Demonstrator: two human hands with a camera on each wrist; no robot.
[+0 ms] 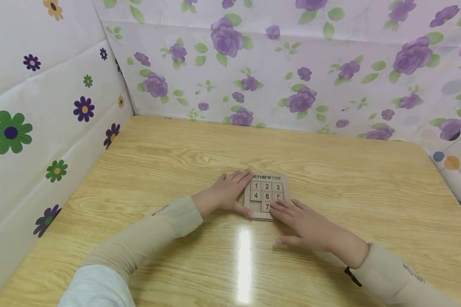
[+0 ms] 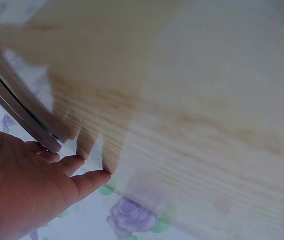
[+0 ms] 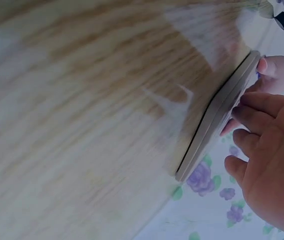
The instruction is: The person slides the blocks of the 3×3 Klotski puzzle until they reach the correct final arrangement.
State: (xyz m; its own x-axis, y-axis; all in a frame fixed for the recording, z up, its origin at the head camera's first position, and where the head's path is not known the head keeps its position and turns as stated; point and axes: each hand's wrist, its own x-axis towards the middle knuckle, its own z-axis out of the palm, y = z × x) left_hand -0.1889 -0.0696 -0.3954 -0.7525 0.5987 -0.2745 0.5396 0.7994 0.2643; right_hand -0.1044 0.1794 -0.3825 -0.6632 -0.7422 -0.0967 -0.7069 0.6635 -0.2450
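A number sliding puzzle (image 1: 257, 215) lies flat on the wooden table. Its top row reads 1, 2, 3, its middle row 4, 8 and a partly covered 5. In the bottom row a gap at the left sits beside the 7 tile (image 1: 265, 206); the right corner is hidden by fingers. My left hand (image 1: 227, 194) lies along the puzzle's left edge, fingers stretched toward its top corner and thumb at its lower left corner. Straight fingers of my right hand (image 1: 311, 226) reach over the lower right tiles, fingertips at the 7 and 5, its thumb apart over the table.
The light wood table (image 1: 184, 157) is glossy, with a bright reflection in front of the puzzle. White sheeting with purple roses (image 1: 226, 38) hangs behind it, and flower-printed sheeting (image 1: 57, 170) stands on the left. Dotted sheeting (image 1: 451, 163) borders the right side.
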